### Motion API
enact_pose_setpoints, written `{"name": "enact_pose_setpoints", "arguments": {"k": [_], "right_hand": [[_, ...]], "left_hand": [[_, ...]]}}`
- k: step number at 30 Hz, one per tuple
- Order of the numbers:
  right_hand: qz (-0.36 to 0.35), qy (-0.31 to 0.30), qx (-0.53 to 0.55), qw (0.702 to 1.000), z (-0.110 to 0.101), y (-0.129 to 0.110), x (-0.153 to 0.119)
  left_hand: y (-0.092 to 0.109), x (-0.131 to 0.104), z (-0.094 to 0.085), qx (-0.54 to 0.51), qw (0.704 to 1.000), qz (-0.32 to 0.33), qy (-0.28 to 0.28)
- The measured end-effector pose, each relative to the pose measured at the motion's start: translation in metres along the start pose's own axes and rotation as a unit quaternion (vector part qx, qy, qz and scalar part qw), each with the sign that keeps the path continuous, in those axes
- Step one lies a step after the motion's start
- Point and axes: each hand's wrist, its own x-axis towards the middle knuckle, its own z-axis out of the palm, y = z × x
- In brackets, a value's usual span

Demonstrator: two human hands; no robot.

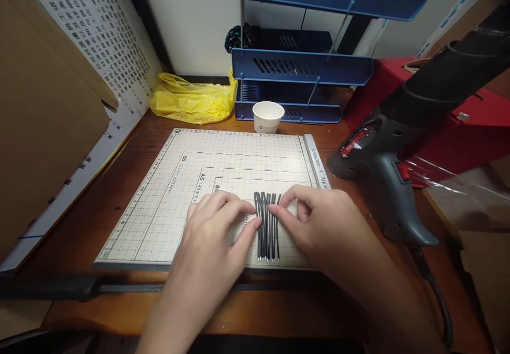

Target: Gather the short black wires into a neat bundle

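Note:
A row of short black wires (266, 240) lies side by side on a white gridded paper trimmer (199, 184), with silvery tips at the near ends. My left hand (217, 229) comes in from the left, its thumb and index finger pinched close together at the row's left edge. From the other side, my right hand (319, 216) has its thumb on the wires and its index finger by the rightmost one, near their far ends. Both hands touch the wires; how many each grips is hidden.
The trimmer's black-handled arm (79, 288) runs along the near edge. A heat gun (392, 173) stands at right, its cord trailing down. Behind are a paper cup (268, 116), a yellow plastic bag (195, 99), blue tiered trays (298, 67) and a red box (374, 86). Cardboard (48, 104) stands left.

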Motion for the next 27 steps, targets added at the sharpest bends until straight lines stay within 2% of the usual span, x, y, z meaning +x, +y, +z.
{"name": "enact_pose_setpoints", "arguments": {"k": [5, 13, 20, 27], "right_hand": [[0.016, -0.003, -0.009, 1.0, 0.002, -0.009, 0.007], [0.03, -0.013, -0.023, 0.999, -0.004, -0.006, 0.01], [0.019, -0.004, -0.018, 1.0, 0.004, -0.013, 0.015], [0.028, -0.015, -0.014, 0.999, 0.0, -0.01, 0.015]], "left_hand": [[0.0, 0.001, 0.0, -0.001, 1.0, 0.006, 0.003], [-0.001, 0.001, 0.0, 0.002, 1.0, 0.007, 0.0], [-0.001, 0.0, 0.0, -0.001, 1.0, 0.005, 0.0], [-0.001, 0.0, 0.0, 0.007, 1.0, 0.004, 0.001]]}}
